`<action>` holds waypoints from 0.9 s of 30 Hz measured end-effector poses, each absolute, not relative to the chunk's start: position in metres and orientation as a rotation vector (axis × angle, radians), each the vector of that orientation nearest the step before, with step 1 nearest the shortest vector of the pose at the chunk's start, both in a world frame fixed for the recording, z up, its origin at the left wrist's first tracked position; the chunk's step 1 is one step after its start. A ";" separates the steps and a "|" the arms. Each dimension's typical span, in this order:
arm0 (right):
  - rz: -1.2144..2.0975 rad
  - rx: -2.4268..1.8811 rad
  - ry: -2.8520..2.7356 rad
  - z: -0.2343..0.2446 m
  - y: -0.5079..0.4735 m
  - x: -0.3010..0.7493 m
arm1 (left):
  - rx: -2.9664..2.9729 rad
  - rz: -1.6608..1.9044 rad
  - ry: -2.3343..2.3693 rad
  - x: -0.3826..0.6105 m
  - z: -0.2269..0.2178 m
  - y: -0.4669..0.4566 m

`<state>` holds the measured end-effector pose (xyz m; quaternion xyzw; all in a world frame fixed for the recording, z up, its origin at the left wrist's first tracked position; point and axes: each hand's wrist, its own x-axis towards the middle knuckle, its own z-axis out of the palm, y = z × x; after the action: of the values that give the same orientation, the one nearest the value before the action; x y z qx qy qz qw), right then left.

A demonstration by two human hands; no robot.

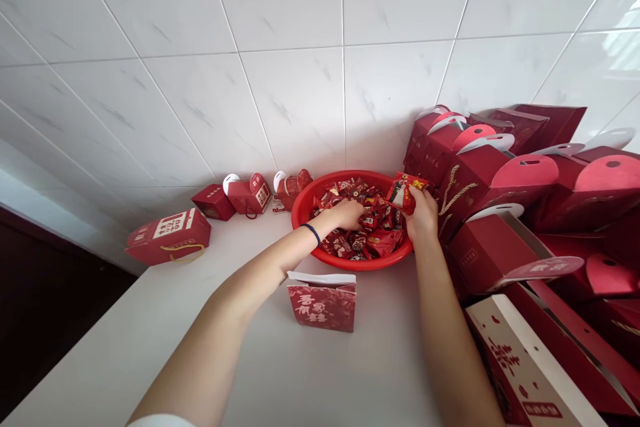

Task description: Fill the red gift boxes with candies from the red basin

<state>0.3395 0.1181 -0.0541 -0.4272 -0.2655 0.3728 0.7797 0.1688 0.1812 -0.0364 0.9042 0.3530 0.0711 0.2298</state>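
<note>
A red plastic basin (303, 227) full of red-wrapped candies (343, 240) stands on the white table. My left hand (350, 215), with a dark band on its wrist, reaches down into the candies. Its fingers are bent together, and whatever they pinch is hidden. Over the basin's right rim, my right hand (424, 213) grips a shiny red and yellow snack packet (404, 191). Nearer to me, a small red paper gift box (323, 307) with white lettering stands upright, its top open, below my left forearm.
Many red gift boxes (500, 247) crowd the table's right side, some with rope handles. Several smaller red boxes (249, 195) line the tiled wall (295, 100) at the back left. Another red box (173, 235) lies near the left edge of the table (200, 307).
</note>
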 end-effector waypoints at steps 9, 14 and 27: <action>0.837 -0.925 -0.604 -0.053 0.117 0.336 | 2.258 0.589 1.061 0.159 -0.022 0.195; 0.838 -0.941 -0.600 -0.052 0.117 0.337 | 2.027 0.730 0.923 0.159 -0.016 0.201; 0.943 -0.942 -0.635 -0.040 0.107 0.330 | 1.907 0.723 0.686 0.189 -0.003 0.177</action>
<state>0.3302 0.1071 -0.0404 -0.4296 -0.2892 0.4296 0.7397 0.1888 0.1768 -0.0032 0.7799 0.2806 0.2957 0.4749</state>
